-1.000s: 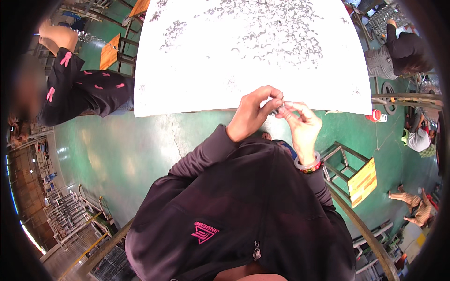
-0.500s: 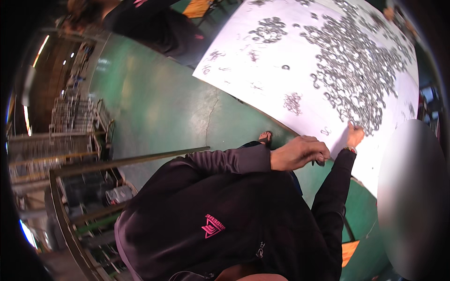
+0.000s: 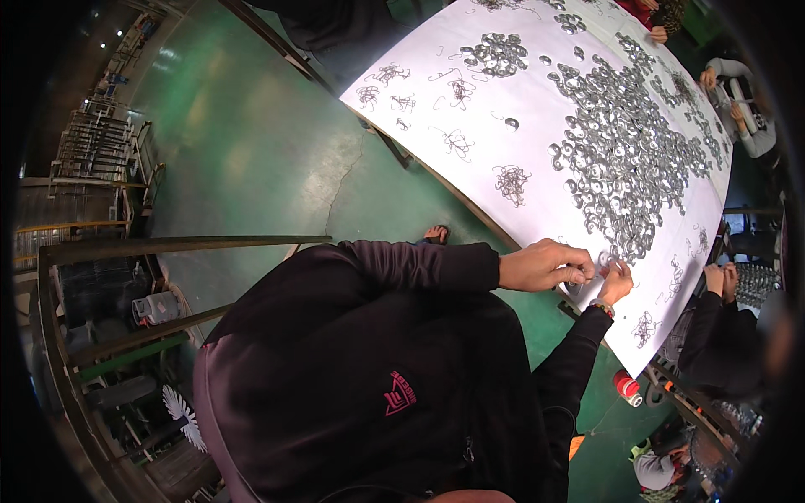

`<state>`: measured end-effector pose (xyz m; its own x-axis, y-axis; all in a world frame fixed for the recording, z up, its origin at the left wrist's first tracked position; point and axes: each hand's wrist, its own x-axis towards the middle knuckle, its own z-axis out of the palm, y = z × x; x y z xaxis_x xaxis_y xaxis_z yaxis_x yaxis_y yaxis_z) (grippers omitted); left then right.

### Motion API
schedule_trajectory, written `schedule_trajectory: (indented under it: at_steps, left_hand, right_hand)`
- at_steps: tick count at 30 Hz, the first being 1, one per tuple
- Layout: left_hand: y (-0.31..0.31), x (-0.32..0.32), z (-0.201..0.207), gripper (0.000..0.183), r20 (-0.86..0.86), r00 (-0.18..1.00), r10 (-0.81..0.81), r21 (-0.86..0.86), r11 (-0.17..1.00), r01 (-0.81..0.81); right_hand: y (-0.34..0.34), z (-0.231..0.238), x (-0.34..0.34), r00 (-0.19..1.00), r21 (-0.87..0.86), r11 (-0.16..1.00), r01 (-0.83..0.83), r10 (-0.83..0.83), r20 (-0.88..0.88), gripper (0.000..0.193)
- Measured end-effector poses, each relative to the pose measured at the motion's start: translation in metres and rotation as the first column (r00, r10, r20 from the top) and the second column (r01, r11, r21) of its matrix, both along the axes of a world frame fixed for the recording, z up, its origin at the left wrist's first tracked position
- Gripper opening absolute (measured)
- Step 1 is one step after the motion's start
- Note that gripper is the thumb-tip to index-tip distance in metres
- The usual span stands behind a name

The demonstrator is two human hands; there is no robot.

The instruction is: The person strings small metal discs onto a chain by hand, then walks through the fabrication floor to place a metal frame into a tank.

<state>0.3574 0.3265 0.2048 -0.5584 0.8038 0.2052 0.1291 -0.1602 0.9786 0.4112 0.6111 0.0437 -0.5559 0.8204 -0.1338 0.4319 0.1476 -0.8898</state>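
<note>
My left hand (image 3: 547, 266) is closed, fingers curled, over the table's near edge. A small dark, rounded metal piece (image 3: 573, 287) shows beneath its fingertips. Close beside it, my right hand (image 3: 616, 282) has its fingers bent together at the near end of a large pile of shiny curved metal pieces (image 3: 625, 155). Whatever lies between the right fingertips is too small to make out. Both hands are just above the white tabletop (image 3: 537, 222). Small heaps of thin, dark wire hooks (image 3: 511, 184) lie left of the pile, and another hook heap (image 3: 645, 329) is right of my right hand.
A smaller cluster of metal pieces (image 3: 496, 55) sits toward the far left of the table. Other people's hands (image 3: 660, 33) work at the far edge, and a person in dark sleeves (image 3: 713, 323) is at right. A metal rail (image 3: 193, 244) runs along my left.
My right hand has drawn back from the pile's edge toward my left hand, and the two are now nearly together. The view has shifted, showing more people at the right.
</note>
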Motion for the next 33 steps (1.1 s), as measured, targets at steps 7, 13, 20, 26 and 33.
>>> schedule_trajectory:
  at_steps: [7,13,20,26,33]
  left_hand:
    - [-0.004,-0.008,-0.011,0.014,0.044,0.998,0.055,0.037,0.998,-0.056]
    - [-0.011,-0.014,-0.004,0.013,-0.045,0.996,0.073,0.037,0.997,-0.071]
    - [-0.027,-0.019,-0.007,0.013,-0.235,0.956,0.177,0.035,0.984,-0.174]
    - [-0.054,-0.027,-0.02,0.019,-0.125,0.979,0.158,-0.108,0.979,-0.172]
    - [-0.09,-0.057,-0.04,0.035,-0.213,0.958,0.19,0.034,0.982,-0.187]
  right_hand:
    - [-0.1,0.112,0.014,0.902,-0.268,0.935,-0.231,0.103,-0.418,0.035]
    - [-0.186,0.183,0.02,0.897,-0.017,0.989,-0.15,0.129,-0.422,0.03]
    - [-0.189,0.183,0.014,0.852,-0.306,0.922,-0.238,0.047,-0.521,0.029]
    - [-0.203,0.175,0.006,0.899,-0.481,0.833,-0.273,0.043,-0.436,0.025]
    - [-0.237,0.167,0.004,0.9,-0.385,0.9,-0.203,0.016,-0.436,0.021]
